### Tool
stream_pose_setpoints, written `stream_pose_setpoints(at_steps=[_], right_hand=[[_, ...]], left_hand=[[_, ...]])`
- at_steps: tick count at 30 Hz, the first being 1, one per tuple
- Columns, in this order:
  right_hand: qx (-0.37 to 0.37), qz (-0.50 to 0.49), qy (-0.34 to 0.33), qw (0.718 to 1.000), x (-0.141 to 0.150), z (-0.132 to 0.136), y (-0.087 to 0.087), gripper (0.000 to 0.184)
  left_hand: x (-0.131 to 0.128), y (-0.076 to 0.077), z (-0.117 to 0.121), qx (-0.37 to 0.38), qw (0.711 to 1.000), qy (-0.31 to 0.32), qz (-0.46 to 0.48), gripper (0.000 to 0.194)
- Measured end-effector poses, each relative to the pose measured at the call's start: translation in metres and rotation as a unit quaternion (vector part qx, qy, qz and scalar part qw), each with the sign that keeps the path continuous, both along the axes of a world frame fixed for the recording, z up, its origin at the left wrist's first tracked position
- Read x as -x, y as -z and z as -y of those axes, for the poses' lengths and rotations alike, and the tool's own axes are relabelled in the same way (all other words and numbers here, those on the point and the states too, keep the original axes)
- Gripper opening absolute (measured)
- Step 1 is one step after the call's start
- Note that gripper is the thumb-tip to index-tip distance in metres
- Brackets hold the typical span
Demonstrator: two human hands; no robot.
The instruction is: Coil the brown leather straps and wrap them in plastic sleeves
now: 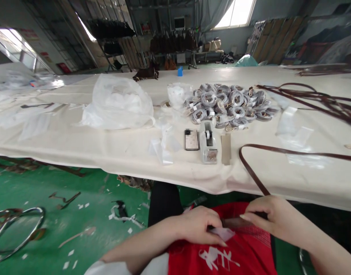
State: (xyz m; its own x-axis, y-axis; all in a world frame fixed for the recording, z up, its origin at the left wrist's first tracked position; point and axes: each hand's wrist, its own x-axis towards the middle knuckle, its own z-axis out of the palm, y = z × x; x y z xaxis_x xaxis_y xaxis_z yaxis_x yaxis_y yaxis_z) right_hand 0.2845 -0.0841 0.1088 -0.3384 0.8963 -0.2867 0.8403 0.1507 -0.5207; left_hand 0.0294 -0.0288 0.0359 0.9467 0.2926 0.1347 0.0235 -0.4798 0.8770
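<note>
Over my lap, my left hand (200,224) is closed with thumb and fingers on a small translucent plastic piece (223,232). My right hand (274,215) is closed on a long brown strap (254,173), which runs up over the table edge and off to the right. Between the two hands a short brownish length of it shows, partly hidden by the fingers. Beneath both hands lies a red apron (192,256) with a white print. A tape dispenser (209,143) stands on the table ahead, beside a flat tan strip (226,149).
Coiled, wrapped straps (235,99) are heaped on the cream-covered table (129,152). A large white plastic bag (118,105) sits to the left, loose brown straps (315,97) to the right. Clear plastic sleeves (165,145) lie near the dispenser. Scraps litter the green floor (98,214).
</note>
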Motion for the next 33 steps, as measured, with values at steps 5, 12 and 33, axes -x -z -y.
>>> stream_pose_setpoints(at_steps=[5,12,33], right_hand=[[-0.077,0.023,-0.021,0.997,0.01,0.009,0.011,0.044],[-0.112,0.076,-0.056,0.989,0.026,0.006,0.023,0.043],[-0.122,0.0,-0.019,0.992,0.07,-0.007,0.056,0.029]], left_hand=[[-0.001,0.012,0.015,-0.113,0.99,-0.033,-0.074,0.031],[-0.001,0.008,0.016,-0.141,0.983,-0.035,-0.114,0.032],[0.006,0.015,0.015,-0.047,0.991,-0.101,-0.07,0.03]])
